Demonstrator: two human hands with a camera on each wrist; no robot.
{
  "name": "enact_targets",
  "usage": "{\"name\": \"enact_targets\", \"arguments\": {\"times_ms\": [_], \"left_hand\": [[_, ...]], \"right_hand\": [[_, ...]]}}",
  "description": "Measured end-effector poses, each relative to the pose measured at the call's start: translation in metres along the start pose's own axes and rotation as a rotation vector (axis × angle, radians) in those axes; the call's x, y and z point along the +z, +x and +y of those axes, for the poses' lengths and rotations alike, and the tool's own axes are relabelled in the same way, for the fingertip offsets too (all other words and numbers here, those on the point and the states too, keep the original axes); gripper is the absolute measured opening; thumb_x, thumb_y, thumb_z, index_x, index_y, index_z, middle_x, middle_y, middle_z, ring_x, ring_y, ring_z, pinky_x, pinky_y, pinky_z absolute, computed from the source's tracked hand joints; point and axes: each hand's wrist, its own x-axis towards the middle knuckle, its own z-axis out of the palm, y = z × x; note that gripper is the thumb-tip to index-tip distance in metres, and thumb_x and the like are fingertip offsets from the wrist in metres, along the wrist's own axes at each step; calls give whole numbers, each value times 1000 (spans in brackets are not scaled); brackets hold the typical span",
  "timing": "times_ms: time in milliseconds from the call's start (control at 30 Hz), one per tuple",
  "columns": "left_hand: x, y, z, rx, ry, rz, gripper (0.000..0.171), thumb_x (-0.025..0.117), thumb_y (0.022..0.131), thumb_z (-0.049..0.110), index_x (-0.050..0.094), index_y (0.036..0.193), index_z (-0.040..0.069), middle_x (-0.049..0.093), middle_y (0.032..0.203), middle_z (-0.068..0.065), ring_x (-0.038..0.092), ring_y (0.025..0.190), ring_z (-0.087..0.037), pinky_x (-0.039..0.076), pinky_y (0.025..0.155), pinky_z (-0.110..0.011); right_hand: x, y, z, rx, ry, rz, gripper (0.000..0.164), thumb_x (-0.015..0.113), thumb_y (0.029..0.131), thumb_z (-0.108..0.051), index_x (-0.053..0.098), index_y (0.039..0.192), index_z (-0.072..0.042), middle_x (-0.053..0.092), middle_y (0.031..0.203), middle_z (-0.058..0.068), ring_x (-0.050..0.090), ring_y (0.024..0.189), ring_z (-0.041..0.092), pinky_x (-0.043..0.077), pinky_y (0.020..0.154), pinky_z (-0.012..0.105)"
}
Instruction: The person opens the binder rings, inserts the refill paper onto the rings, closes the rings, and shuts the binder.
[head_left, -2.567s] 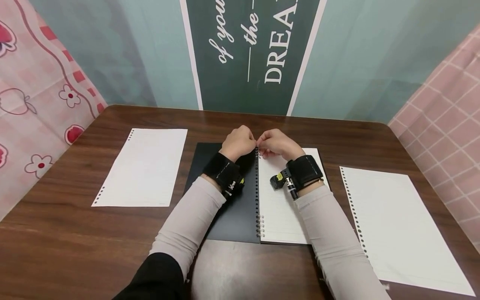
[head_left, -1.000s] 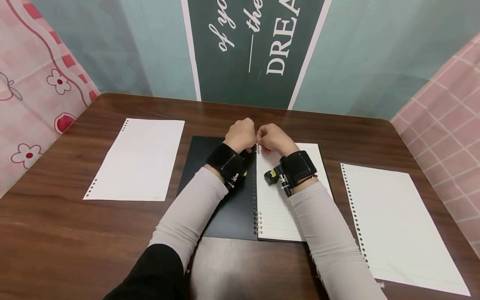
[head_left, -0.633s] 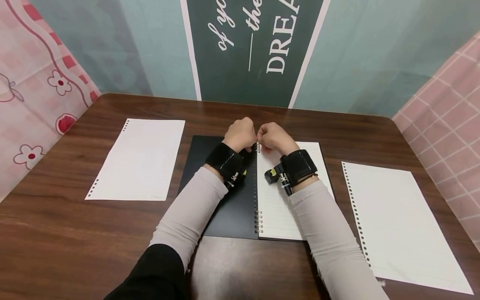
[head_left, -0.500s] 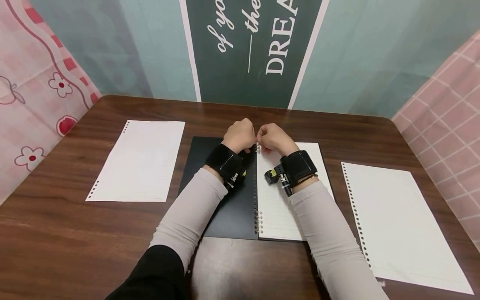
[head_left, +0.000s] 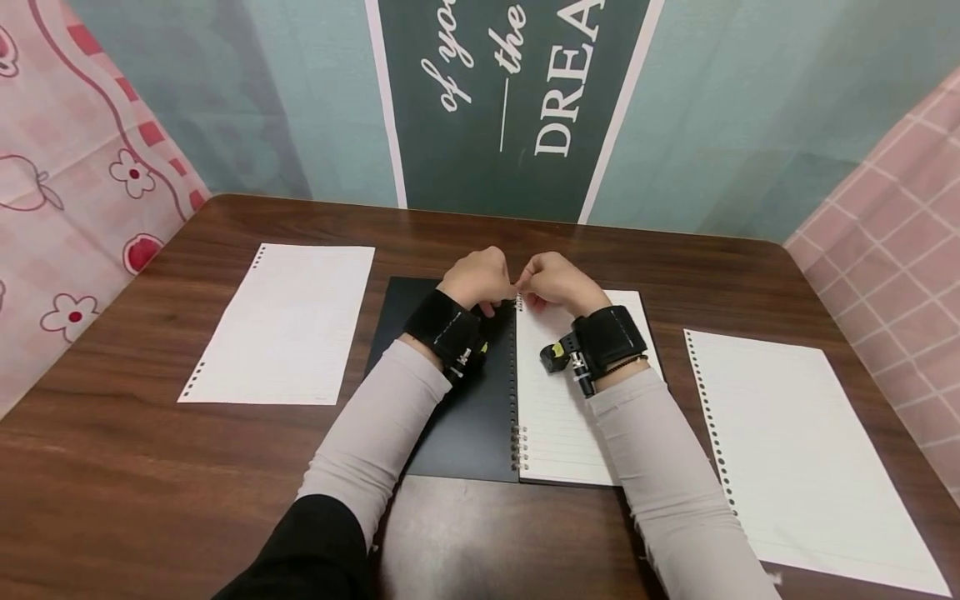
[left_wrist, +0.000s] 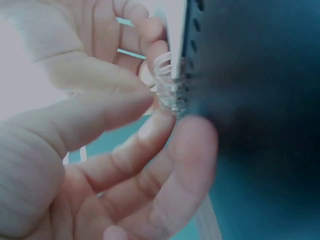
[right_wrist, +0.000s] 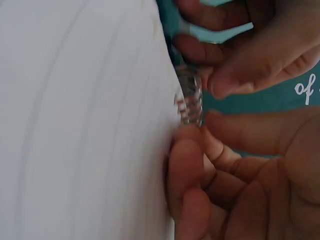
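Note:
A ring notebook (head_left: 468, 442) lies spread out, its black cover on the left and lined paper (head_left: 566, 437) on the right. Both hands meet at the far end of its spine. Thumb and fingertips of my left hand (head_left: 477, 279) pinch the clear plastic rings (left_wrist: 170, 90) there. My right hand (head_left: 558, 282) pinches the same group of rings (right_wrist: 190, 102) just beside it, its fingers curled against the page edge. In the left wrist view, the black cover with its row of holes stands right of the fingers. Near the spine's other end, several rings show uncovered.
A loose punched sheet (head_left: 281, 325) lies left of the notebook, and another punched, lined sheet (head_left: 798, 433) lies to its right. All rest on a brown wooden table (head_left: 172, 492). Behind the table's far edge hangs a teal backdrop (head_left: 697, 108) with white lettering.
The whole head view has shifted slightly. Both hands stay at the spine's far end; the left hand's fingers have changed position a little. The loose sheets have not moved.

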Motion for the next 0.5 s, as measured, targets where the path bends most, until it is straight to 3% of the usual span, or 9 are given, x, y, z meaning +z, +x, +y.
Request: {"name": "enact_targets", "arguments": {"times_ms": [167, 500], "left_hand": [[-3, -3, 3, 20, 3, -78, 18, 63, 92, 15, 65, 77, 6, 66, 73, -7, 72, 65, -20, 50, 59, -30], [0, -7, 3, 34, 45, -68, 20, 68, 88, 13, 67, 70, 5, 68, 71, -8, 67, 57, -17, 50, 53, -30]], "right_hand": [[-7, -3, 0, 3, -24, -65, 13, 52, 96, -2, 64, 93, 2, 58, 76, 4, 53, 67, 15, 45, 63, 26], [-15, -5, 6, -31, -128, -162, 12, 65, 92, -10, 68, 84, -1, 59, 75, 2, 54, 68, 16, 45, 65, 28]]}}
